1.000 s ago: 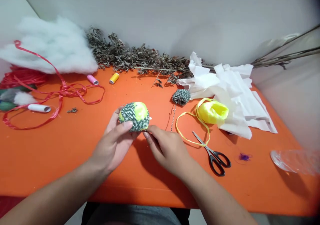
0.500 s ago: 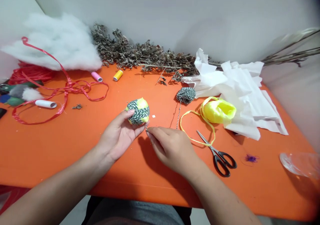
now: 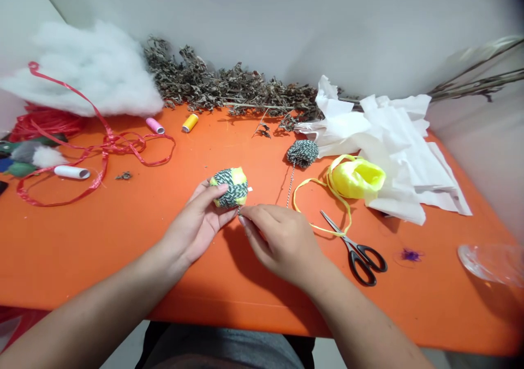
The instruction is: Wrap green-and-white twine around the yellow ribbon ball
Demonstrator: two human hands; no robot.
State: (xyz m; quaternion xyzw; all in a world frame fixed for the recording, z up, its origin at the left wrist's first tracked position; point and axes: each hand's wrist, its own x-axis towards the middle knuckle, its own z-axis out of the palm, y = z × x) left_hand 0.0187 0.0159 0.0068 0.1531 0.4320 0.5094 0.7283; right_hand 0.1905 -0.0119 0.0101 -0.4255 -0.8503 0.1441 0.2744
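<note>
My left hand (image 3: 200, 216) holds a small yellow ball (image 3: 230, 188) wrapped in bands of black-and-white twine, with the thumb pressed on its side. Yellow patches show between the bands. Just below and right of the ball, my right hand (image 3: 278, 235) pinches the strand of twine (image 3: 239, 210) that comes off it. A bundle of the same twine (image 3: 303, 153) lies farther back, and its loose strand (image 3: 290, 186) runs down behind my right hand. To the right of that hand are a yellow ribbon roll (image 3: 356, 178) and black-handled scissors (image 3: 360, 254).
The orange table (image 3: 123, 249) also carries red plastic ribbon (image 3: 102, 150), white stuffing (image 3: 85, 74), pink (image 3: 155, 125), yellow (image 3: 190, 123) and white (image 3: 72, 172) spools. Dried plant stalks (image 3: 237, 88) line the wall. White paper (image 3: 397, 140), purple thread (image 3: 410, 255) and clear plastic (image 3: 491, 265) lie right.
The ball has turned slightly in my left hand and sits a little lower and farther right. My right hand keeps its pinch on the twine. The whole view has shifted slightly.
</note>
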